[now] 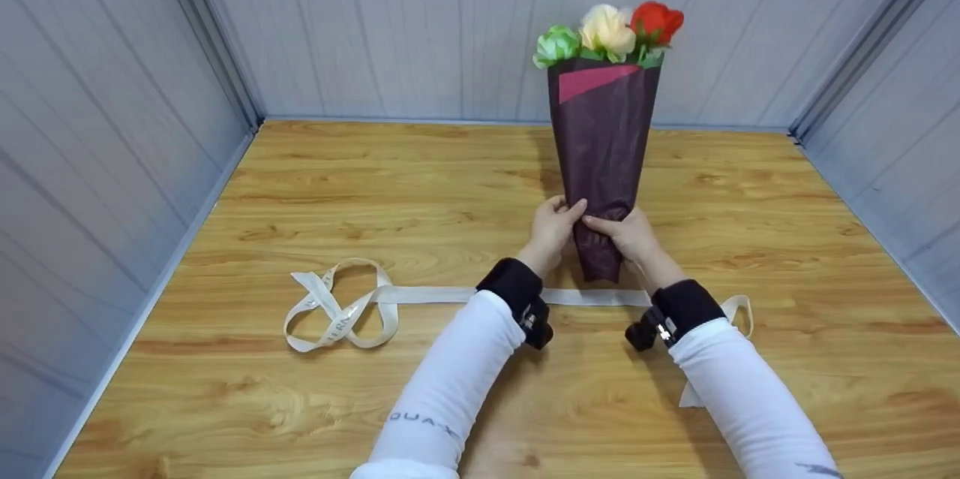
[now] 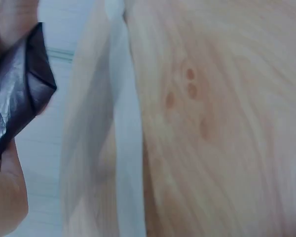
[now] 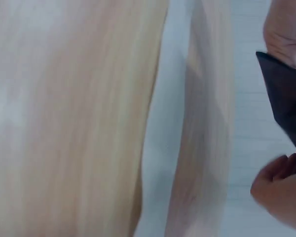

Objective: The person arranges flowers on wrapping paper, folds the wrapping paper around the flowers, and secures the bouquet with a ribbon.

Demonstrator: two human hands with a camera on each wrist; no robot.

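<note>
A bouquet (image 1: 604,126) in dark purple wrapping paper stands raised above the table, its narrow end toward the person. Green, cream and red flowers (image 1: 606,32) show at its top, with a pink strip of paper below them. My left hand (image 1: 553,230) grips the lower wrap from the left, thumb across its front. From the right, my right hand (image 1: 634,235) grips it at about the same height. In the left wrist view the folded bottom of the wrap (image 2: 19,89) shows between both hands; the right wrist view has its dark end (image 3: 286,98) too.
A cream ribbon (image 1: 435,295) runs left to right across the wooden table (image 1: 360,186), passing below the forearms. Its left end lies in loops (image 1: 341,317) with printed letters; its right end curls beside the right forearm. Grey panel walls (image 1: 405,28) enclose the back and sides.
</note>
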